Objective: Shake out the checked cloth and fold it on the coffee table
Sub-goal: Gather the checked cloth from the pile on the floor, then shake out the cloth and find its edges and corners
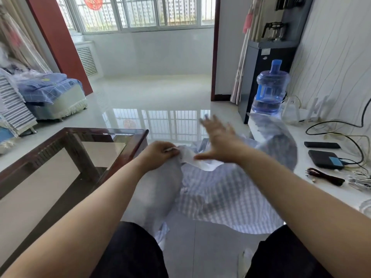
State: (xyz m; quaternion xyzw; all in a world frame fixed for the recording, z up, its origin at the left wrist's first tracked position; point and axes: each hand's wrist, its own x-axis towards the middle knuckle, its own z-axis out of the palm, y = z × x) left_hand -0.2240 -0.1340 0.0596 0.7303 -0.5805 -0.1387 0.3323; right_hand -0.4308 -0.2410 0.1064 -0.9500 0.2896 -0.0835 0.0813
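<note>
checked cloth [226, 189] hangs beside coffee table [128, 135], near water jug [270, 91].

Your blue-and-white checked cloth [226, 189] hangs beside the dark red-brown coffee table [128, 155]; a translucent blue water jug [270, 91] stands behind.

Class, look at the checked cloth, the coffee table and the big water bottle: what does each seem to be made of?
Checked cloth: thin woven fabric; it drapes and creases.
Coffee table: dark polished wood frame with a see-through, reflective top, probably glass.
Water bottle: translucent blue, likely plastic.
</note>
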